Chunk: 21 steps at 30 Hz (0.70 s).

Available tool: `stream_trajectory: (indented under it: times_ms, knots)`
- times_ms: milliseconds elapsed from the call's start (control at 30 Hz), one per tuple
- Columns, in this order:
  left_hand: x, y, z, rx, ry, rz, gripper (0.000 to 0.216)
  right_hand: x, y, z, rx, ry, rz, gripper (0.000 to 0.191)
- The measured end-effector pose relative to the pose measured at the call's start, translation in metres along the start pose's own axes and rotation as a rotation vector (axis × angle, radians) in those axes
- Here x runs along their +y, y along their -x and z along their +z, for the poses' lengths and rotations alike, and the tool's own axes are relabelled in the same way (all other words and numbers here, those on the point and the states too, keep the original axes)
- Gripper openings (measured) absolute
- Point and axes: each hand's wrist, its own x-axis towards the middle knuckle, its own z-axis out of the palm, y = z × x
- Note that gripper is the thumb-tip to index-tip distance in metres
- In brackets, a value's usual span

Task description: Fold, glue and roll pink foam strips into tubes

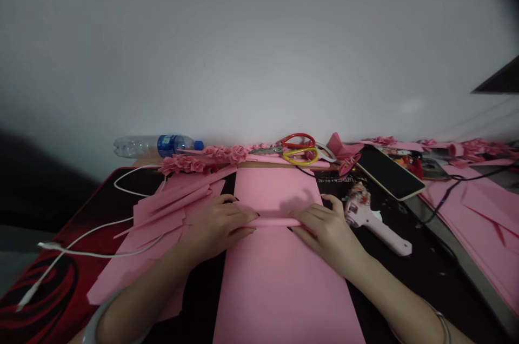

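A thin pink paper roll (275, 222) lies crosswise over a long sheet of pink paper (284, 284). My left hand (223, 222) is closed on the roll's left end, fingertips and thumb pinching it. At the other end, my right hand (324, 227) grips it the same way. I cannot tell whether the roll is part of the sheet below it. Under my left forearm and beside it are several loose pink paper pieces (150, 230). A pale pink glue gun (381, 230) rests just right of my right hand.
Along the wall lie a plastic bottle (138, 146), pink paper flowers (237, 154) and scissors with red and yellow handles (300, 156). A phone (391, 173) sits at the right, near more pink paper (482, 209). A white cable (97, 253) crosses the left side.
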Motion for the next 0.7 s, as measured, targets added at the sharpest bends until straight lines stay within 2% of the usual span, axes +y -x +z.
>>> stream_trajectory:
  times_ms: [200, 700]
  knots:
    - [-0.0009, 0.0, 0.0009, -0.016, 0.008, -0.002, 0.021, 0.0008, -0.0005, 0.0, -0.025, 0.002, -0.001, 0.013]
    - [0.0007, -0.0002, 0.0011, 0.011, -0.016, 0.0, 0.019, 0.0026, 0.0006, 0.0022, 0.019, -0.003, -0.01, 0.021]
